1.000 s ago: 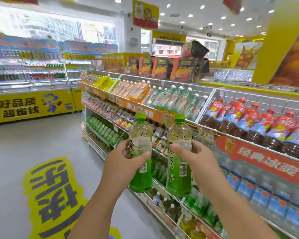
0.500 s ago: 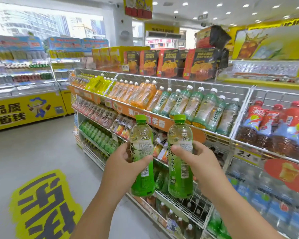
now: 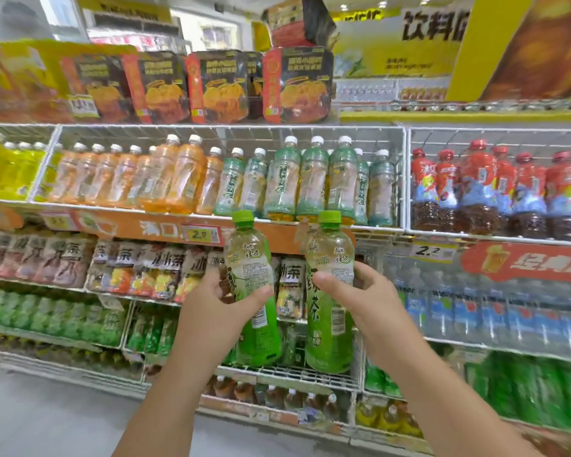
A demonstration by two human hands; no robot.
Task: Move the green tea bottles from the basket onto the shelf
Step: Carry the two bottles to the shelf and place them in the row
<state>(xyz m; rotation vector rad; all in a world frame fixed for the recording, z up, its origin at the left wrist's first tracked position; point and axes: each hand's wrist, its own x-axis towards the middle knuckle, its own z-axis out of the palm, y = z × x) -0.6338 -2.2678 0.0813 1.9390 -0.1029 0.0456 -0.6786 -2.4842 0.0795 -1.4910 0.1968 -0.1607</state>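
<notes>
While each hand, left (image 3: pixel 211 311) and right (image 3: pixel 370 301), clasps a bottle (image 3: pixel 256 291) mid-label, full, slick plastic wants firm waist grip.

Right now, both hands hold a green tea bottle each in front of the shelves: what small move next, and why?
Probably lower both toward the bare wire shelf just beneath. The left hand and right hand each grip an upright green tea bottle above it, not yet set down.

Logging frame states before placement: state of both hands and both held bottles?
left hand: grip around the left green tea bottle
right hand: grip around the right green tea bottle
left green tea bottle: capped, held off the shelf, slightly tilted
right green tea bottle: capped, held upright
</notes>
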